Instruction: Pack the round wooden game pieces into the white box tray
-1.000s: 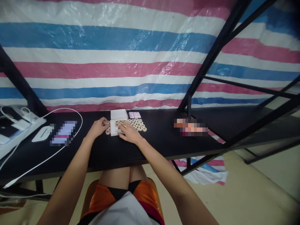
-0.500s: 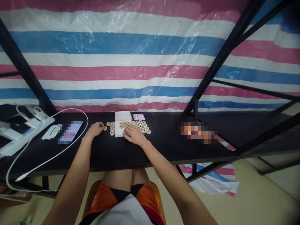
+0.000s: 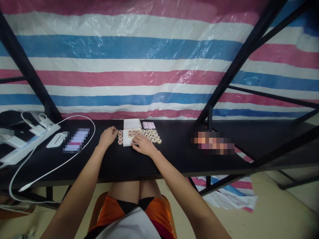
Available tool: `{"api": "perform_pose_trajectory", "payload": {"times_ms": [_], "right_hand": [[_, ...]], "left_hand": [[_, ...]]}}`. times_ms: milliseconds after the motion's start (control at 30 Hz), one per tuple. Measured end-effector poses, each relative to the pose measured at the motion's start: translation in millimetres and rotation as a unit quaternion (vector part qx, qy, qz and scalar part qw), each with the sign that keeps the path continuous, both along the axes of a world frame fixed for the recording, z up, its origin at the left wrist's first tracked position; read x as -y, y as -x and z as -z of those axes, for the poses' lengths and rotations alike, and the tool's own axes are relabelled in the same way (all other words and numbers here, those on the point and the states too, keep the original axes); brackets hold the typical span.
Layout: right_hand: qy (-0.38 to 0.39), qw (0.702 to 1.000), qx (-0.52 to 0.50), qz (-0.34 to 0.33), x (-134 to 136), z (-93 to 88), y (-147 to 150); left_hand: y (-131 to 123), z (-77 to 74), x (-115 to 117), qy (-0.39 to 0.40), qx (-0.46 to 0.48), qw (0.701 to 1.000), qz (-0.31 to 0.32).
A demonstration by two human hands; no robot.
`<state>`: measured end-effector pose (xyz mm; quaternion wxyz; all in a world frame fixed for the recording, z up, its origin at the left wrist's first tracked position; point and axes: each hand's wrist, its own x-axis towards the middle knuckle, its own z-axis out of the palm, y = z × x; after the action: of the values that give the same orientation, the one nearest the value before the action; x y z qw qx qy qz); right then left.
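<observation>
A shallow white box [image 3: 127, 140] lies unfolded on the table, with several red-marked Chinese chess pieces [image 3: 134, 132] in its far part. My right hand [image 3: 144, 144], with a ring on one finger, lies over the box's near right side. Its fingers are bent and closed on the box there. Left of the box stands a column of red-marked pieces [image 3: 120, 136]. Beside that column is my left hand [image 3: 108, 137], its fingers curled together; they hide whatever is at their tips. More pieces with dark marks [image 3: 152, 135] lie clustered to the right of the box.
The box's white lid [image 3: 132, 123] lies open behind, next to a pink-and-white card [image 3: 149, 125]. On the left are a blurred-out phone [image 3: 76, 140], a white flat device [image 3: 55, 140], a power strip [image 3: 32, 141] and a looping white cable [image 3: 94, 127]. A blurred-out object [image 3: 211, 142] is at right.
My left hand has moved right, up to the column of pieces. The loose pieces it was touching at the far left are now out of sight. My right hand stays on the box.
</observation>
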<state>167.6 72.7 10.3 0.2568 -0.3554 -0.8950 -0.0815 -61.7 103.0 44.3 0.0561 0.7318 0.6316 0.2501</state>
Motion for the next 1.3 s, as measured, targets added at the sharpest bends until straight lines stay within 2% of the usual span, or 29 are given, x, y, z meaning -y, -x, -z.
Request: {"api": "perform_pose_trajectory", "payload": {"times_ms": [67,167,300,533,833,1033,1300], "right_hand": [[-0.002,1.000,0.001,0.001,0.0,-0.8,0.1],[0.001,1.000,-0.004,0.003,-0.2,-1.5,0.4],[-0.006,1.000,-0.013,0.007,-0.3,-1.6,1.7],[-0.008,1.000,-0.006,0.011,-1.5,-0.9,1.3],[-0.011,1.000,0.019,0.021,-1.1,-2.3,0.1],[-0.009,1.000,0.012,0.013,-0.9,-2.2,-0.3],[-0.007,1.000,-0.006,0.011,-2.1,0.8,-0.7]], "left_hand": [[-13.2,-0.6,3.7,-0.030,0.015,0.995,0.093],[-31.4,1.0,9.6,-0.033,-0.003,0.977,0.211],[-41.4,5.8,13.3,-0.028,-0.039,0.962,0.269],[-39.9,9.2,10.4,-0.013,-0.065,0.957,0.281],[-38.9,12.2,6.0,-0.009,-0.088,0.962,0.258],[-39.9,12.8,7.1,-0.042,-0.098,0.960,0.257],[-41.3,11.1,11.1,-0.041,-0.098,0.961,0.257]]}}
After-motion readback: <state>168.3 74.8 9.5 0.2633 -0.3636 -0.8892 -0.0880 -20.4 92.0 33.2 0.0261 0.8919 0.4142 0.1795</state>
